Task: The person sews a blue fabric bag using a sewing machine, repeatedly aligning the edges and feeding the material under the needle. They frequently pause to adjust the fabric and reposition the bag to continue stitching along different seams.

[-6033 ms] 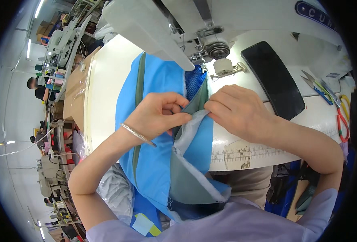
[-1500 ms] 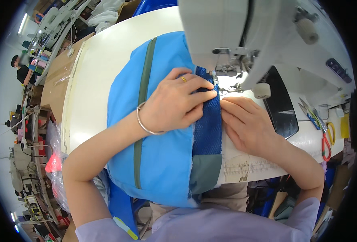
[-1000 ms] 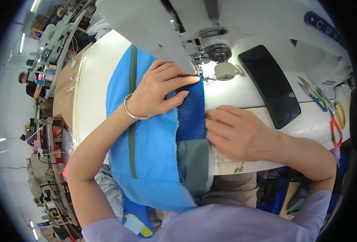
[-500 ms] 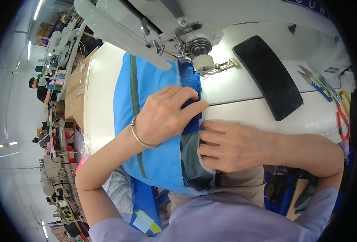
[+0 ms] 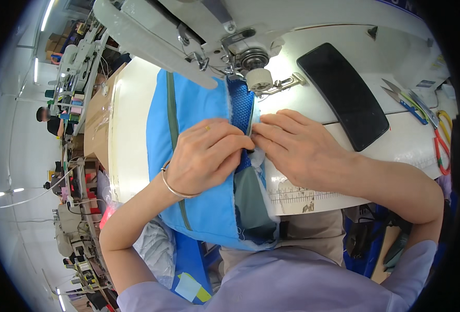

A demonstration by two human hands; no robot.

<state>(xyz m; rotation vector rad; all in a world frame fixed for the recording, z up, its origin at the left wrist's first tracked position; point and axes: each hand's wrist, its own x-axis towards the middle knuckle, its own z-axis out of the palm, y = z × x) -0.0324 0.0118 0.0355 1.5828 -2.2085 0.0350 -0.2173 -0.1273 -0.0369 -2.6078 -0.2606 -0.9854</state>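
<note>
A bright blue fabric piece (image 5: 201, 99) with a dark green stripe lies under the head of a white sewing machine (image 5: 258, 78). Along its right edge runs a blue mesh strip (image 5: 240, 101), which meets a dark green panel (image 5: 251, 200) nearer my body. My left hand (image 5: 206, 156) pinches the fabric edge at the mesh, thumb against curled fingers. Facing it, my right hand (image 5: 305, 148) has its fingertips closed on the same edge, just short of the presser foot area. What lies between the fingertips is partly hidden.
A black phone (image 5: 344, 96) lies on the machine bed at right. Beyond it are snips (image 5: 406, 104) and red-handled scissors (image 5: 442, 151). A printed ruler scale (image 5: 302, 196) marks the table's front edge. At far left, a person (image 5: 53, 122) is near other machines.
My right hand has moved away from my body along the edge, up toward the machine, uncovering the ruler scale. My left hand has come slightly nearer me, its fingers now pinched together.
</note>
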